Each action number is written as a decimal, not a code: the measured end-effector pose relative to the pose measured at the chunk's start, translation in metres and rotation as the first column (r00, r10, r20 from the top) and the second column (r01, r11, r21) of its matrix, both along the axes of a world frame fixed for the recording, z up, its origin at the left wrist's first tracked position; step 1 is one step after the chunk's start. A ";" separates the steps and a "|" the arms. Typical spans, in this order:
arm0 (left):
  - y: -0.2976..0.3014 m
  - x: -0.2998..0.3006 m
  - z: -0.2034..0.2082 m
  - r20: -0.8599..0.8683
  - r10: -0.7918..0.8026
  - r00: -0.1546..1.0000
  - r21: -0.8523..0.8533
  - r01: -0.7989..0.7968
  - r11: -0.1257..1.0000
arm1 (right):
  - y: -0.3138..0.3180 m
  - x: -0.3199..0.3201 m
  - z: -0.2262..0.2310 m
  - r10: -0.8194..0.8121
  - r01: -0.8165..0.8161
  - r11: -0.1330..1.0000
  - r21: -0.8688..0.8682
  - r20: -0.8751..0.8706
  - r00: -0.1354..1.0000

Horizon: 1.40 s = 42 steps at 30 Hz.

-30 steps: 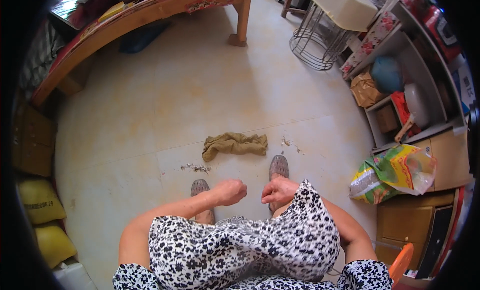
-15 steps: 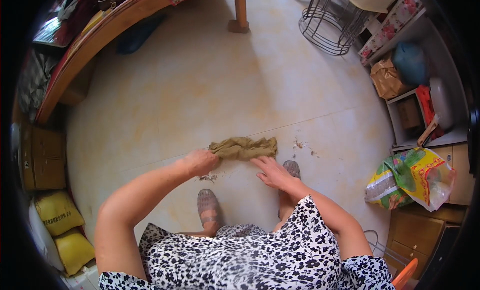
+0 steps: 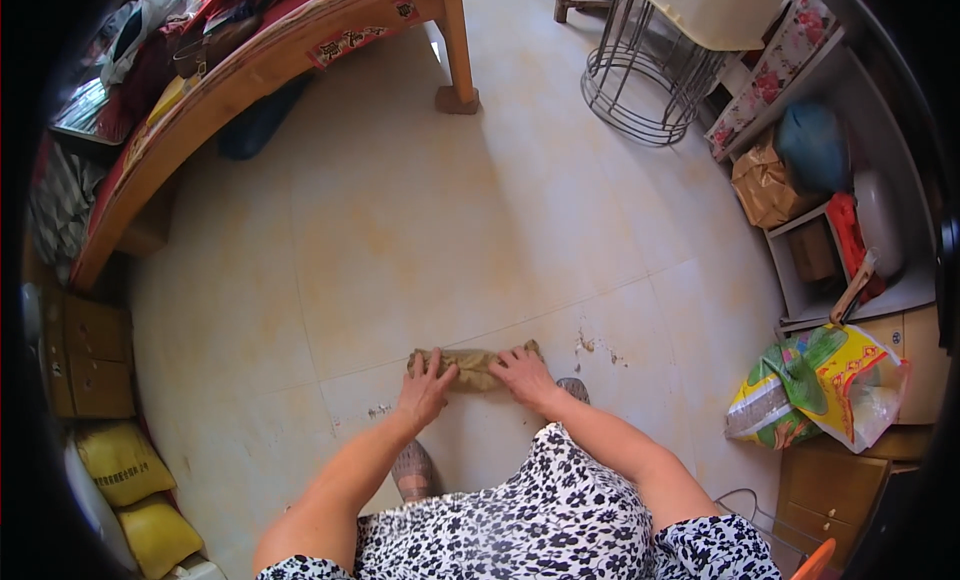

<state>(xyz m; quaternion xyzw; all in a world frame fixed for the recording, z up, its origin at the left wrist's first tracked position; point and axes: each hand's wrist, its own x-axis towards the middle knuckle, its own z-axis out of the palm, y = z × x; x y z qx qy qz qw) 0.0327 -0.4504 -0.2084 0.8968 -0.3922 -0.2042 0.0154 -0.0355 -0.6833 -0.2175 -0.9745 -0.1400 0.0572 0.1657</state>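
Note:
A crumpled olive-brown cloth (image 3: 472, 368) lies bunched in a strip on the tiled floor in front of my feet. My left hand (image 3: 427, 390) bends its fingers over the cloth's left part, the thumb toward the middle. Over the right part, my right hand (image 3: 522, 379) grips with fingers curled on the fabric. Both palms face down, and the cloth's underside is hidden. Dark crumbs of dirt (image 3: 378, 411) lie on the floor left of my left hand. More scattered debris (image 3: 592, 350) lies to the right of the cloth.
My shoes (image 3: 413, 468) stand close behind the cloth. At the right, a colourful plastic bag (image 3: 820, 385) leans by wooden drawers (image 3: 830, 490) below an open shelf (image 3: 885, 110). A wire-frame stand (image 3: 650, 90) is at the far right, a wooden bed frame (image 3: 260, 75) at the far left, yellow sacks (image 3: 122, 465) at the left.
My left hand has moved from beside the cloth's left end onto it, and my right hand has come onto its right part. The view has shifted, so the floor appears lower.

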 end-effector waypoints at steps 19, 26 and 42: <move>-0.176 0.089 0.015 -0.036 -0.098 0.995 -0.283 0.084 0.956 | -0.177 0.042 0.022 -0.494 0.527 0.844 0.098 -0.240 0.836; -0.107 0.044 -0.001 -0.040 -0.139 0.989 -0.258 0.124 0.958 | -0.099 -0.004 0.006 -0.437 0.452 0.887 0.093 -0.146 0.888; -0.017 0.124 0.015 -0.192 0.032 0.981 -0.197 -0.070 0.978 | -0.046 0.099 0.033 -0.130 0.203 0.953 0.225 -0.301 0.945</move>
